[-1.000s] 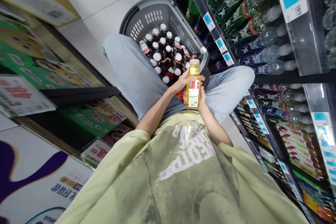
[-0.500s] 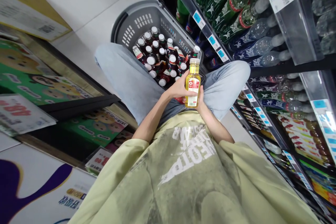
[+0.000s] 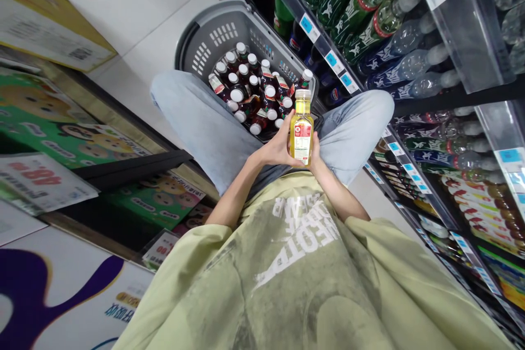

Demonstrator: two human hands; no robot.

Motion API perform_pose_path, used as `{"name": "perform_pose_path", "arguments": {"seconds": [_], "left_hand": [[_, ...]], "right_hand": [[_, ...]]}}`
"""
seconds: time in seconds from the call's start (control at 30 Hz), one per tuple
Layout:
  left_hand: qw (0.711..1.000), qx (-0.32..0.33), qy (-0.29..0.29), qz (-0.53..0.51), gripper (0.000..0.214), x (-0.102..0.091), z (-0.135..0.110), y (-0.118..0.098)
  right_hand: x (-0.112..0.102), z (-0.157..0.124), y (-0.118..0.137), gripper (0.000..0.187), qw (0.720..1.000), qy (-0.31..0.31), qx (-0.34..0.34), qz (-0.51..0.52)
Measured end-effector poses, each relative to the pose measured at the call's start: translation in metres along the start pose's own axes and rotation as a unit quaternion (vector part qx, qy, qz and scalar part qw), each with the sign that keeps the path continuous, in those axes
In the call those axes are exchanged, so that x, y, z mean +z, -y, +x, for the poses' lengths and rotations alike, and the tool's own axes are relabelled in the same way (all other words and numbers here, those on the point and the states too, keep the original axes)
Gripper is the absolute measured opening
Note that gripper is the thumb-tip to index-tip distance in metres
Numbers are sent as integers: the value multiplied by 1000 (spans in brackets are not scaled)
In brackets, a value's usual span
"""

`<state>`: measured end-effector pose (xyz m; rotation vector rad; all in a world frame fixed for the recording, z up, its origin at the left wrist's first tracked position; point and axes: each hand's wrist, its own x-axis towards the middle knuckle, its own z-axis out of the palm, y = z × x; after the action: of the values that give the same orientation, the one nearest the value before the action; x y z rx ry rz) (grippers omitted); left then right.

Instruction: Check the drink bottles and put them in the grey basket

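Observation:
Upright before my lap is a juice bottle [image 3: 302,130] of clear yellow liquid, with a whitish cap and a red and white label facing me. My left hand [image 3: 279,143] wraps its left side, the thumb low across the front. Against the bottle's right side rests my right hand [image 3: 315,151], closed around it; its fingers are partly hidden behind. Just beyond, a grey shopping basket [image 3: 189,38] stands between my knees. Inside are several dark red bottles [image 3: 269,99] with white caps, crowded together, some tilted.
Along the right runs a drinks shelf [image 3: 447,90] with green soda bottles [image 3: 353,0] and price tags. To the left is a low display [image 3: 135,175] with green cartons [image 3: 45,120]. A yellow box [image 3: 49,16] sits at upper left. Pale floor tiles [image 3: 151,38] lie behind the basket.
My left thumb has slid down the front of the bottle, uncovering more of the label. Both hands still hold the bottle in nearly the same place. The view has shifted slightly.

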<state>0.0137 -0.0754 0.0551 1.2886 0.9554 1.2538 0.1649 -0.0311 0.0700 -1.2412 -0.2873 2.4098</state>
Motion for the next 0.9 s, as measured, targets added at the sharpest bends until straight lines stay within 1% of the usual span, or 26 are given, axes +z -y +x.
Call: {"name": "perform_pose_path", "arguments": {"seconds": [0.1, 0.17, 0.3, 0.5, 0.7, 0.9], "left_hand": [[1000, 3, 3, 8, 171, 0, 1, -2], [1000, 1, 1, 10, 172, -1, 2, -3], [1000, -9, 4, 10, 174, -1, 4, -6], [1000, -23, 0, -3, 167, -1, 4, -9], [998, -45, -6, -38, 163, -2, 7, -12], [996, -52, -3, -71, 157, -2, 8, -14]], "right_hand": [[1, -1, 1, 76, 998, -17, -17, 51], [2, -1, 2, 78, 998, -15, -19, 61], [1, 0, 2, 69, 998, -15, -27, 47], [-4, 3, 0, 73, 999, -33, -10, 4], [-1, 3, 1, 63, 1000, -26, -17, -2], [-1, 3, 2, 63, 1000, -14, -12, 5]]}}
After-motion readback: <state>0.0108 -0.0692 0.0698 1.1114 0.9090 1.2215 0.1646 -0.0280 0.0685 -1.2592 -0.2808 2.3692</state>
